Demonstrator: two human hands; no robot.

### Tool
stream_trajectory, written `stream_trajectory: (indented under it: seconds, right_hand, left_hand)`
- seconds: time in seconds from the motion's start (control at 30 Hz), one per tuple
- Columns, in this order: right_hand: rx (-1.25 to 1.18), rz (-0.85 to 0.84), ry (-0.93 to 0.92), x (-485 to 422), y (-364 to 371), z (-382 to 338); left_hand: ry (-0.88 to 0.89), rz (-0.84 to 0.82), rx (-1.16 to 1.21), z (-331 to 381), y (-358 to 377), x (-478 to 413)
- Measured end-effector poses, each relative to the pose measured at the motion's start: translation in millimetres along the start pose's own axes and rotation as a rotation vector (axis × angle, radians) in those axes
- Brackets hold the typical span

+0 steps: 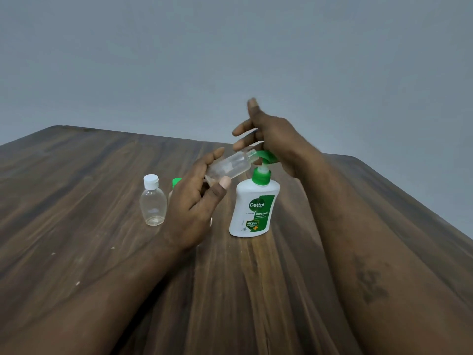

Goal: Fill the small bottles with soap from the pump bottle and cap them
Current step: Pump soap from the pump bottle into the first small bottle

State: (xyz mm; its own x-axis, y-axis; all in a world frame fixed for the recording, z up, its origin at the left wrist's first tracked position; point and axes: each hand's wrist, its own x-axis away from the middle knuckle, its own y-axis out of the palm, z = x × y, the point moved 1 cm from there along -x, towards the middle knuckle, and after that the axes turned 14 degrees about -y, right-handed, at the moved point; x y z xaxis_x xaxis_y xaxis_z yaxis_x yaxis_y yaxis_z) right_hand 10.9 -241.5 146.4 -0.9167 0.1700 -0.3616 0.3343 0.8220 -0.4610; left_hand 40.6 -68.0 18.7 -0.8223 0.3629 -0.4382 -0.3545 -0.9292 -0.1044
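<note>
My left hand [197, 201] grips a clear small bottle [230, 166], uncapped and tilted on its side, with its threaded mouth right at the green nozzle of the pump bottle [253, 208]. That white pump bottle has a green label and stands upright on the table. The palm of my right hand [271, 134] rests on the green pump head, fingers spread and raised. A second clear small bottle with a white cap [152, 203] stands to the left. Just behind my left hand a green cap [176, 181] shows; what it sits on is hidden.
Everything stands on a dark wooden table [76, 175] whose far edge runs behind the bottles and whose right edge slants toward me. A plain grey wall lies beyond. Both my forearms stretch across the near part of the table.
</note>
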Motion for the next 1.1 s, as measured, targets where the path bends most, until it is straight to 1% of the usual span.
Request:
stream_trajectory:
  seconds: [0.07, 0.1, 0.2, 0.27, 0.33, 0.43, 0.57, 0.77, 0.87, 0.97, 1.1]
  right_hand:
    - [0.094, -0.072, 0.050, -4.8, 6.7, 2.3]
    - [0.106, -0.085, 0.077, -6.0, 8.8, 5.1]
    - [0.040, -0.072, 0.134, -6.4, 9.7, 13.9]
    - [0.034, -0.082, 0.148, -4.5, 8.6, 13.8]
    - [0.049, -0.112, 0.145, -2.7, 8.7, 10.7]
    - [0.056, -0.160, 0.136, -1.1, 9.6, 8.4]
    - [0.045, -0.164, 0.106, 1.7, 14.3, 14.0]
    - [0.068, -0.180, 0.044, 1.9, 14.9, 19.0]
    - [0.062, -0.218, 0.057, -2.1, 12.3, 13.2]
    - [0.071, -0.267, 0.074, -7.8, 3.5, 2.0]
    - [0.068, -0.224, 0.071, -12.7, 0.4, 5.2]
  left_hand:
    - [-0.037, -0.059, 0.097, -0.4, 0.3, 1.0]
    - [-0.085, -0.091, 0.169, 0.3, 0.6, 0.8]
    - [-0.235, -0.197, 0.416, 2.1, -1.9, -2.1]
    - [-0.271, -0.268, 0.522, 1.9, -4.6, -5.1]
    - [-0.293, -0.314, 0.579, 0.4, -7.0, -6.1]
    - [-0.332, -0.364, 0.623, 0.8, -8.8, -5.4]
    - [-0.385, -0.411, 0.619, 1.4, -12.5, -6.2]
    - [-0.382, -0.422, 0.588, 3.7, -15.8, -9.8]
    - [-0.364, -0.431, 0.598, 0.7, -15.2, -12.1]
    - [-0.389, -0.434, 0.588, 0.7, -13.7, -13.6]
    - [-0.396, -0.443, 0.618, -2.8, -13.4, -16.3]
